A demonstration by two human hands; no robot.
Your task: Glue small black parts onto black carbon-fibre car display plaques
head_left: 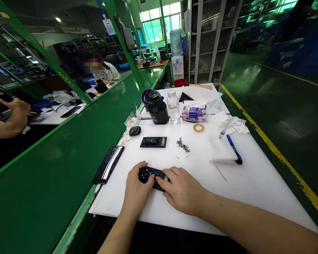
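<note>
The nearer black piece (145, 173) looks like plastic, glossy in its raised middle and rough, patterned at the end. The black slab (110, 164) is smooth and shiny. The flask (159, 113) appears matt, the tissue pack (194, 113) is of glossy film, the crumpled tissues (238, 125) of paper.

From here I see a black fine-checked rectangular panel (158, 173), a plain yellow ring-shaped tape roll (194, 128) and a purple-and-pink patterned soft tissue pack (193, 114).

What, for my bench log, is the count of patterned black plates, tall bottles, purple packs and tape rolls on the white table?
Patterned black plates: 2
Tall bottles: 2
Purple packs: 1
Tape rolls: 1
Total: 6
</note>
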